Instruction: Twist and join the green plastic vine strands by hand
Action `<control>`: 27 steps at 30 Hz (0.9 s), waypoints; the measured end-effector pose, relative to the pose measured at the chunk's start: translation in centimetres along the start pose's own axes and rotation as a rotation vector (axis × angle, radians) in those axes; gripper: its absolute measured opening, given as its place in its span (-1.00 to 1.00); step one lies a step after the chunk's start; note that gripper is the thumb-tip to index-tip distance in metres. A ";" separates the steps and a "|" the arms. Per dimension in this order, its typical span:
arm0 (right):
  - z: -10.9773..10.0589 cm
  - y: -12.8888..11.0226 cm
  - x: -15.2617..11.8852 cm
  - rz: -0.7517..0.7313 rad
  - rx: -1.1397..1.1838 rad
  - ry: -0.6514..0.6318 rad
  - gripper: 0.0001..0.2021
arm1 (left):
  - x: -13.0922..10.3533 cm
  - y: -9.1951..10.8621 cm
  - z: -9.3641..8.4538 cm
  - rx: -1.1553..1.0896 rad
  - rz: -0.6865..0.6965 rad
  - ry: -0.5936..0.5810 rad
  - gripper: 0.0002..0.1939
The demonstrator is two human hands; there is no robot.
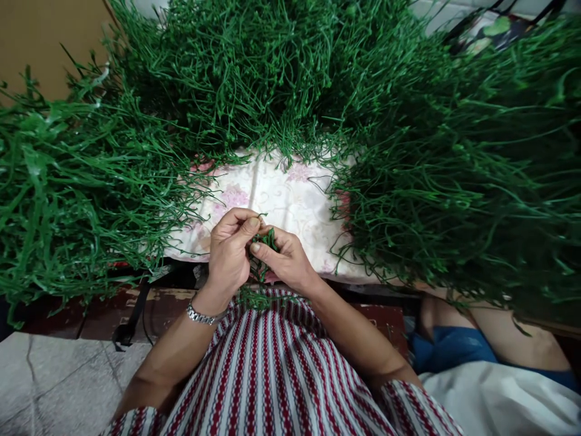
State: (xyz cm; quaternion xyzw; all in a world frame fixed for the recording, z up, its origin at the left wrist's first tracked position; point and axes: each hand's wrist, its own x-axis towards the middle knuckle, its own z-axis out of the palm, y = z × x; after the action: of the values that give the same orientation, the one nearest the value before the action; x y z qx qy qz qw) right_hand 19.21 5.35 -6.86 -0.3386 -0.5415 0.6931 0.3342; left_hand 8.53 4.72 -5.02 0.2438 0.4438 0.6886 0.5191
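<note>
My left hand (233,251) and my right hand (288,257) meet in front of my body, close above the tablecloth. Thumb and forefinger of the left pinch the tip of a thin green stem; most of it is hidden by the fingers. Curled around a small bunch of green stems (267,240), the right hand holds them with the thumb on top. Loose green stems (258,299) hang or lie just below, against my striped shirt. The stems look like artificial plant parts, thin and branched.
Tall piles of similar green stems stand at the left (82,188), the back (272,72) and the right (463,181). Between them shows a flowered tablecloth (290,188). At the lower right sits another person, whose bare leg and blue shorts (463,345) are visible.
</note>
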 end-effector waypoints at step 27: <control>-3.8 -4.0 -0.5 -0.550 -0.734 0.332 -0.87 | 2.8 1.3 -0.6 -0.114 0.023 -0.066 -0.85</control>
State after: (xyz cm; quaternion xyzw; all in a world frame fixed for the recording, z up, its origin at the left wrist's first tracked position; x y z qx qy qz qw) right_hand 23.01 7.72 -3.62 -0.3843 -0.7590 0.2792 0.4453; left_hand 6.45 7.03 -4.51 0.2415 0.3834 0.7105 0.5384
